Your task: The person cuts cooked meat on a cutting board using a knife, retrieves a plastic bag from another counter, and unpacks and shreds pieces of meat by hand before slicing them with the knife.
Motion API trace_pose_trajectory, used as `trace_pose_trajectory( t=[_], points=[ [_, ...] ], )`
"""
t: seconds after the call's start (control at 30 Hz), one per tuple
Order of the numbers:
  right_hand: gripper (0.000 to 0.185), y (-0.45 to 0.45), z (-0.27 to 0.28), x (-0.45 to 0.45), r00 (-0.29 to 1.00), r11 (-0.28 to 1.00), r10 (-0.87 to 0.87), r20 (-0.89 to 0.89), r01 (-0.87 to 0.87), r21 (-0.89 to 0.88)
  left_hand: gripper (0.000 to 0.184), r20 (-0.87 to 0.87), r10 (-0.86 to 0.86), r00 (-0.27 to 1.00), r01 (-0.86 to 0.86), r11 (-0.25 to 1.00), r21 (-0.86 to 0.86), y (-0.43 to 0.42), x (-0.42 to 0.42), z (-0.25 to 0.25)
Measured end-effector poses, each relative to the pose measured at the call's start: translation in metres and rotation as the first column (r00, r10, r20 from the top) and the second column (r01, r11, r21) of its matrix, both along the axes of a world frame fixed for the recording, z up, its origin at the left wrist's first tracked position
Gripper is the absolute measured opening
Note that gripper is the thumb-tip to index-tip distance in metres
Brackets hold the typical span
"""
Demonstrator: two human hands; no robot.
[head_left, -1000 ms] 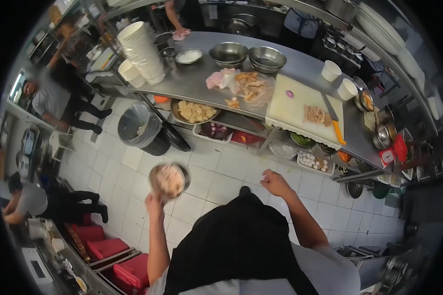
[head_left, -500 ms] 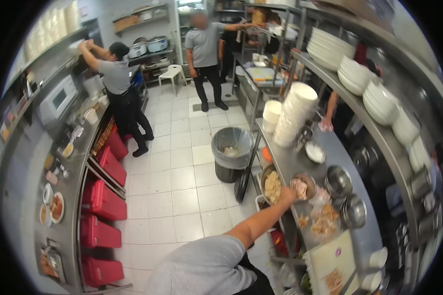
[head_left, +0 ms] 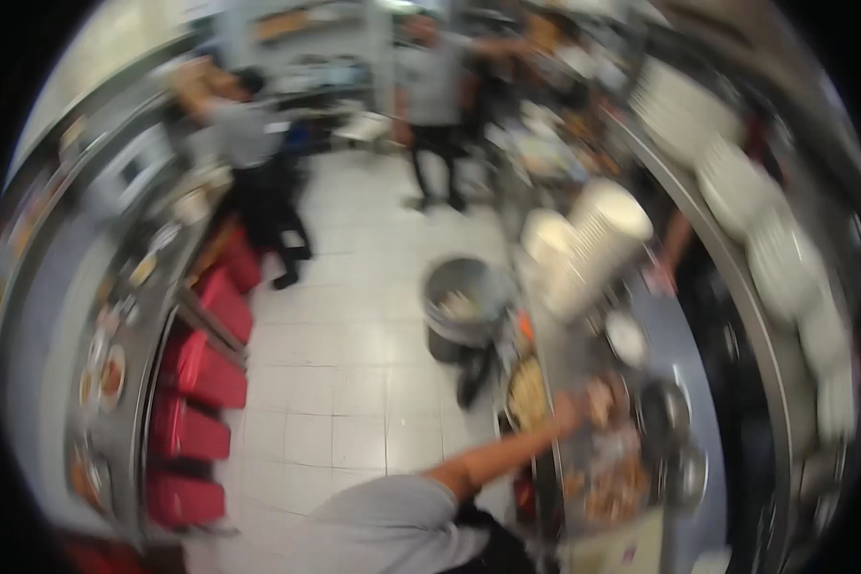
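My left hand (head_left: 572,411) reaches across the right counter to the near rim of a metal bowl (head_left: 624,390) holding pale pink chunks that look like raw meat (head_left: 600,400). Motion smears its fingers, so their grip is unclear. Left of the hand stands a container of pale yellowish food pieces (head_left: 527,394). Beyond and below the bowl lie a clear plastic bag (head_left: 614,442) and a spread of orange-brown food pieces (head_left: 610,488). Part of a pale cutting board (head_left: 622,550) shows at the bottom edge. My right hand is outside the picture.
Stacked metal bowls (head_left: 662,411), a white bowl (head_left: 627,338) and tall white container stacks (head_left: 593,253) occupy the counter (head_left: 694,373). Plates (head_left: 684,105) line the shelf above. A lined bin (head_left: 461,297) stands on the floor. Red bins (head_left: 196,368) and two people (head_left: 249,143) (head_left: 435,86) are farther off.
The view has tilted and blurred, and the right counter sits lower in the picture. My left hand stays at the metal bowl. Less of the cutting board shows.
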State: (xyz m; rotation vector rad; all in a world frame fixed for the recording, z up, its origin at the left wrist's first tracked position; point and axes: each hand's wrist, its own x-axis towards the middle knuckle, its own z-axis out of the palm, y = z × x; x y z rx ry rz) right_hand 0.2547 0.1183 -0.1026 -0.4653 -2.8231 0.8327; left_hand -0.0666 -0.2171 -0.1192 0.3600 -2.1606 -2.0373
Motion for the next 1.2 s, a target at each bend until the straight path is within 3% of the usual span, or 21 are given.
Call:
trace_pose_trajectory(
  t=[0.1, 0.13, 0.17, 0.2, 0.23, 0.27, 0.33, 0.47, 0.5, 0.57, 0.6, 0.63, 0.67, 0.7, 0.8, 0.87, 0.97, 1.0, 1.07, 1.17, 1.2],
  points=[
    [0.027, 0.053, -0.029, 0.056, 0.982, 0.849, 0.023, -0.188, 0.08, 0.522, 0.036, 0.049, -0.055, 0.997, 0.056, 0.998, -0.017, -0.053, 0.038, -0.023],
    [0.024, 0.024, 0.042, 0.047, 0.993, 0.974, -0.101, -0.062, 0.111, 0.198, 0.034, 0.045, -0.075, 0.996, 0.075, 0.997, 0.005, -0.063, 0.047, -0.025],
    [0.023, 0.015, 0.063, 0.053, 0.949, 0.97, -0.221, -0.225, 0.189, -0.155, 0.031, 0.023, -0.117, 0.993, 0.117, 0.993, 0.025, -0.067, 0.055, -0.029],
    [0.024, 0.015, 0.08, 0.063, 0.922, 0.958, -0.287, -0.261, 0.28, -0.067, 0.029, -0.051, -0.213, 0.976, 0.212, 0.977, -0.023, -0.07, 0.041, -0.061],
    [0.036, 0.022, 0.085, 0.084, 0.858, 0.86, -0.498, -0.127, 0.468, -0.205, 0.024, 0.111, -0.213, 0.971, 0.179, 0.949, 0.26, -0.036, 0.081, 0.022],
    [0.039, 0.032, 0.088, 0.102, 0.815, 0.817, -0.576, -0.073, 0.57, -0.08, 0.027, 0.136, -0.338, 0.931, 0.316, 0.936, 0.157, -0.018, 0.108, 0.05],
    [0.043, 0.059, 0.094, 0.126, 0.756, 0.755, -0.655, -0.004, 0.654, 0.057, 0.032, 0.109, -0.614, 0.781, 0.578, 0.779, 0.243, 0.037, 0.157, 0.077],
    [0.045, 0.071, 0.065, 0.158, 0.803, 0.752, -0.593, -0.051, 0.576, 0.32, 0.037, 0.108, -0.886, 0.45, 0.866, 0.463, 0.19, 0.125, 0.208, 0.046],
    [0.045, 0.086, 0.048, 0.169, 0.854, 0.78, -0.513, -0.088, 0.506, 0.368, 0.03, 0.186, -0.883, 0.432, 0.813, 0.47, 0.343, 0.157, 0.224, 0.034],
    [0.035, 0.115, 0.016, 0.186, 0.922, 0.803, -0.371, -0.106, 0.376, 0.462, 0.04, 0.211, -0.908, 0.361, 0.901, 0.398, 0.171, 0.225, 0.259, 0.02],
    [0.03, 0.127, 0.018, 0.173, 0.939, 0.867, -0.332, -0.091, 0.342, 0.361, 0.047, 0.207, -0.924, 0.322, 0.944, 0.33, 0.005, 0.265, 0.278, 0.013],
    [0.023, 0.13, 0.035, 0.15, 0.92, 0.934, -0.35, -0.177, 0.357, 0.013, 0.053, 0.23, -0.912, 0.339, 0.934, 0.296, -0.2, 0.287, 0.27, 0.013],
    [0.022, 0.117, 0.055, 0.144, 0.923, 0.929, -0.338, -0.183, 0.358, 0.094, 0.061, 0.251, -0.906, 0.339, 0.918, 0.261, -0.299, 0.305, 0.272, 0.016],
    [0.026, 0.108, 0.072, 0.137, 0.901, 0.907, -0.414, 0.127, 0.42, -0.022, 0.068, 0.275, -0.9, 0.338, 0.898, 0.221, -0.381, 0.32, 0.274, 0.017],
    [0.034, 0.112, 0.028, 0.123, 0.927, 0.943, -0.331, -0.175, 0.318, -0.098, 0.058, 0.319, -0.884, 0.342, 0.91, 0.227, -0.347, 0.339, 0.28, 0.061],
    [0.039, 0.112, 0.021, 0.109, 0.938, 0.944, -0.311, -0.155, 0.323, 0.063, 0.05, 0.469, -0.843, 0.266, 0.893, 0.031, -0.45, 0.339, 0.283, 0.074],
    [0.049, 0.111, 0.022, 0.098, 0.915, 0.862, -0.397, -0.077, 0.4, 0.311, 0.052, 0.527, -0.805, 0.272, 0.861, -0.042, -0.508, 0.356, 0.287, 0.074],
    [0.054, 0.108, 0.027, 0.09, 0.876, 0.794, -0.481, -0.032, 0.451, 0.408, 0.052, 0.527, -0.804, 0.274, 0.858, -0.043, -0.512, 0.364, 0.291, 0.065],
    [0.055, 0.11, 0.038, 0.075, 0.868, 0.83, -0.491, 0.078, 0.438, 0.345, 0.059, 0.47, -0.689, 0.552, 0.825, 0.367, -0.431, 0.375, 0.302, 0.045],
    [0.049, 0.138, 0.011, 0.064, 0.957, 0.965, -0.26, 0.129, 0.254, 0.06, 0.067, 0.402, -0.709, 0.58, 0.809, 0.445, -0.384, 0.383, 0.3, 0.034],
    [0.043, 0.146, -0.007, 0.061, 0.982, 0.986, -0.151, 0.114, 0.157, -0.046, 0.052, 0.283, -0.728, 0.625, 0.77, 0.512, -0.382, 0.404, 0.297, -0.019]
  ],
)
